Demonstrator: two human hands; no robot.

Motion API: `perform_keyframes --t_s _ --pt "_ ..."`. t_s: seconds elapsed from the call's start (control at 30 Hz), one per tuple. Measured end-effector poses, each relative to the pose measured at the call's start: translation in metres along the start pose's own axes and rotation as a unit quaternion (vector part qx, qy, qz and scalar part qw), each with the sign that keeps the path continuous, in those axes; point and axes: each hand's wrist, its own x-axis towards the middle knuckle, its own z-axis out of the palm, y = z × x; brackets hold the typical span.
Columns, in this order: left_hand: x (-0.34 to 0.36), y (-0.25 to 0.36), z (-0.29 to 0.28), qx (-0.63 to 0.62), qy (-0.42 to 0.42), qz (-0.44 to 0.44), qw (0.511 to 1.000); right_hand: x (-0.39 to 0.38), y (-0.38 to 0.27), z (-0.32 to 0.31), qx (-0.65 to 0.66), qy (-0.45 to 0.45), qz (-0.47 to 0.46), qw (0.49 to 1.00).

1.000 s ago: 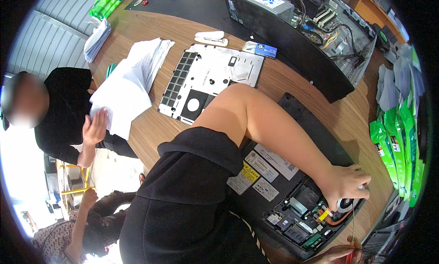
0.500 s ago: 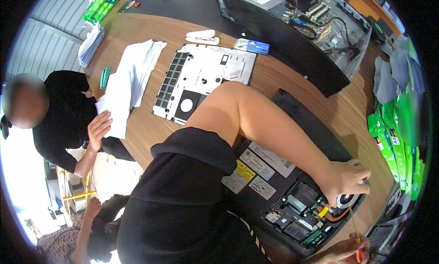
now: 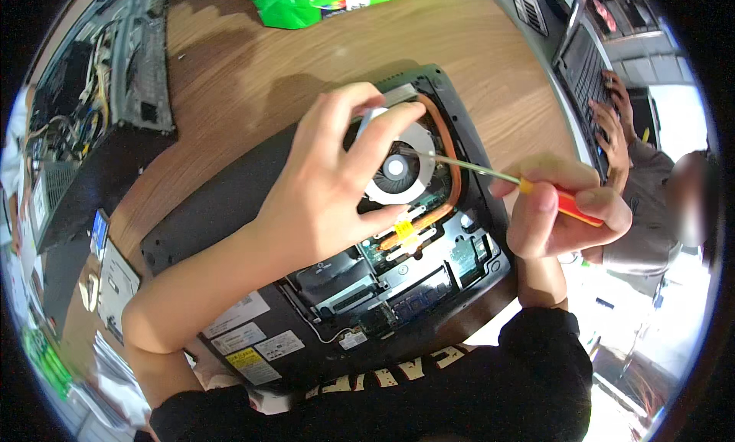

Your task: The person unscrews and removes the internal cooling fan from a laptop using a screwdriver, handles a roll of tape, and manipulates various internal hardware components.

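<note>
An opened laptop base (image 3: pixel 222 204) lies underside up in front of me, its inner parts exposed. My left hand (image 3: pixel 321 174) reaches over a round cooling fan (image 3: pixel 419 185), with thumb and fingers gripping opposite sides of its rim. A copper heat pipe (image 3: pixel 457 170) curves around the fan. My right hand (image 3: pixel 566 208) is closed around the red and yellow handle of a screwdriver (image 3: pixel 482 170). The thin shaft points left across the fan, its tip near the hub; whether it touches anything cannot be made out.
At left stands an opened computer case (image 3: pixel 99 128) with loose cables. Green packages (image 3: pixel 306 1) lie at the far edge. A metal-coloured panel (image 3: pixel 119 285) and a blue box (image 3: pixel 99 231) lie at left. Another person's hands (image 3: pixel 609 128) rest on a laptop at right.
My view has swung to the right, bringing the opened laptop to the middle. My left hand stays at the fan. The screwdriver's shaft now crosses the fan.
</note>
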Motion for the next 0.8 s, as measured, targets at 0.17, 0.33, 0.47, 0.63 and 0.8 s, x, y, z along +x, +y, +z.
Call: perform_keyframes --t_s 0.17,0.33,0.47,0.63,0.8 --pt "-0.003 0.001 0.000 -0.006 -0.005 0.017 1.000 -0.006 -0.010 -0.001 0.042 0.031 0.005 0.999" --pt "-0.007 -0.001 -0.002 -0.003 -0.011 0.026 1.000 -0.004 -0.010 0.005 0.057 -0.059 -0.053 0.995" --pt "-0.005 -0.003 -0.001 -0.009 0.000 0.041 0.999 -0.004 -0.011 0.007 0.077 -0.030 -0.125 0.989" --pt "-0.005 -0.004 -0.001 -0.003 0.003 0.017 1.000 -0.010 -0.016 0.010 0.077 -0.016 -0.099 0.992" --pt "-0.002 -0.001 0.000 -0.012 0.002 0.027 1.000 -0.002 -0.023 0.008 0.019 -0.042 -0.090 0.995"
